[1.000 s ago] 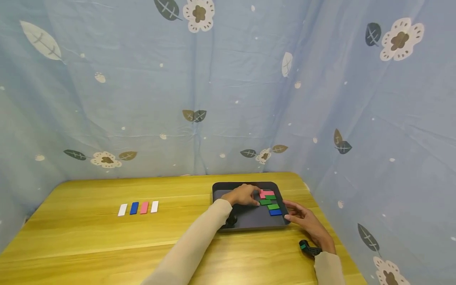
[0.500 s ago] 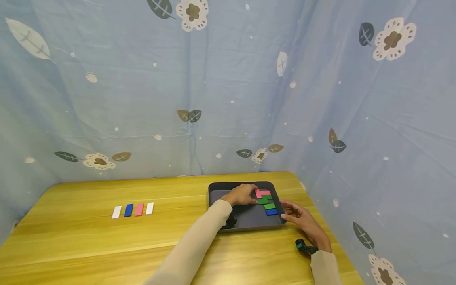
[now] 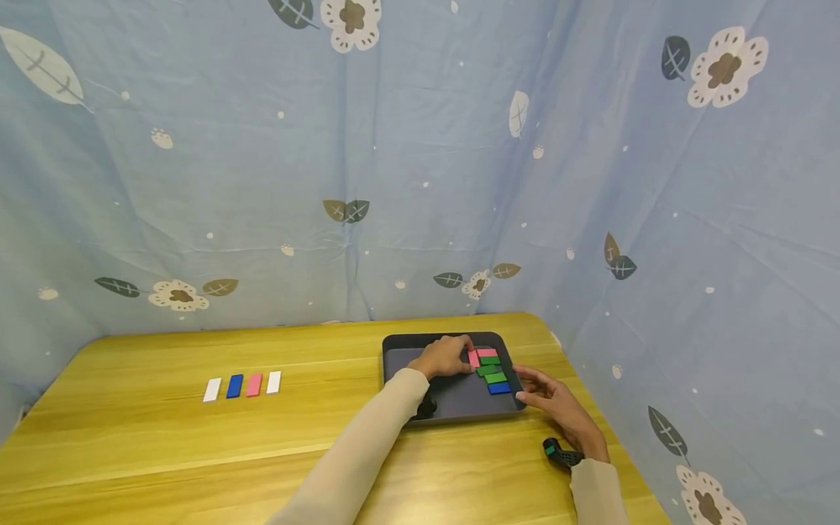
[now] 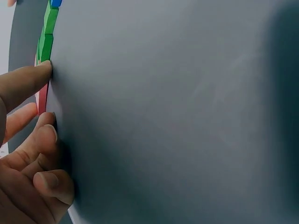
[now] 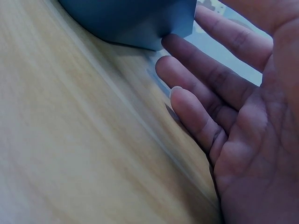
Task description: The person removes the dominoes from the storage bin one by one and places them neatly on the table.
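Observation:
My left hand (image 3: 443,356) reaches into a dark grey tray (image 3: 459,419) and pinches a pink tile (image 3: 473,358) between thumb and fingers. This tile stands crosswise at the left end of another pink tile (image 3: 487,353). In the left wrist view the thumb sits at one end of the pink tile (image 4: 43,99), with fingers at the other. In the tray, several green tiles (image 3: 495,378) and a blue tile (image 3: 499,388) lie in a staggered row toward the front. My right hand (image 3: 554,405), its fingers loosely extended, touches the tray's right side and grips nothing.
On the left of the wooden table (image 3: 197,452) lie two white tiles (image 3: 212,389) (image 3: 273,382), a blue tile (image 3: 234,386) and a pink tile (image 3: 254,384), spaced in a row. A patterned blue curtain (image 3: 262,175) hangs behind and to the right.
The left hand has turned the pink tile and set it closer against the other pink tile and the green ones. The right hand stays at the tray; the view has shifted slightly.

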`<state>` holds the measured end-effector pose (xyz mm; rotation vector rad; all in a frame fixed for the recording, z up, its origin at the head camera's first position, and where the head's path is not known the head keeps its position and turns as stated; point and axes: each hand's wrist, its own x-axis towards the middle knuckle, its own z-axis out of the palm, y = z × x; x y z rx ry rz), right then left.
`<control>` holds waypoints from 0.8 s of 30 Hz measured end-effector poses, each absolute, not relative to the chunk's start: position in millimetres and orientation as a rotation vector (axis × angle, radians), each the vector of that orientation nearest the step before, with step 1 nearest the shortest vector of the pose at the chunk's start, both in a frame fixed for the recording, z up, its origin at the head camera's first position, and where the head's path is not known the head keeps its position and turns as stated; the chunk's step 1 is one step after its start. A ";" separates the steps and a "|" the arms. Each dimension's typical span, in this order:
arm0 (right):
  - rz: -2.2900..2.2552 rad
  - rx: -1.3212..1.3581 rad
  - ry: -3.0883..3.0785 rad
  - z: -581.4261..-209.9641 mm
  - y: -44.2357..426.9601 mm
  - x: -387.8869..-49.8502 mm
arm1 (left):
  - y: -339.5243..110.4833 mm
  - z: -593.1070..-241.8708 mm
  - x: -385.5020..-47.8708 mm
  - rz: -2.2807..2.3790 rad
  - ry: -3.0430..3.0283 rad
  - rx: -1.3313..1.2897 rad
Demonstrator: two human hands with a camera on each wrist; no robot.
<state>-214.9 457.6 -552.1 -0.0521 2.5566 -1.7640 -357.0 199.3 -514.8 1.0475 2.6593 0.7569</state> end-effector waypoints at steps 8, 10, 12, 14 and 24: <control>-1.771 -0.064 2.557 -554.0 456.3 -215.0 | 196.9 -516.9 -357.2 0.746 2.686 1.037; -1.770 -0.066 2.557 -554.2 455.6 -215.6 | 195.7 -517.5 -357.5 0.754 2.688 1.039; -1.772 -0.061 2.553 -554.0 455.1 -216.0 | 194.2 -517.5 -357.6 0.778 2.677 1.039; -1.772 -0.055 2.548 -553.8 454.8 -216.2 | 192.7 -517.4 -357.7 0.801 2.658 1.036; -1.768 -0.061 2.540 -555.6 458.9 -215.3 | 184.7 -509.2 -361.4 0.891 2.593 1.090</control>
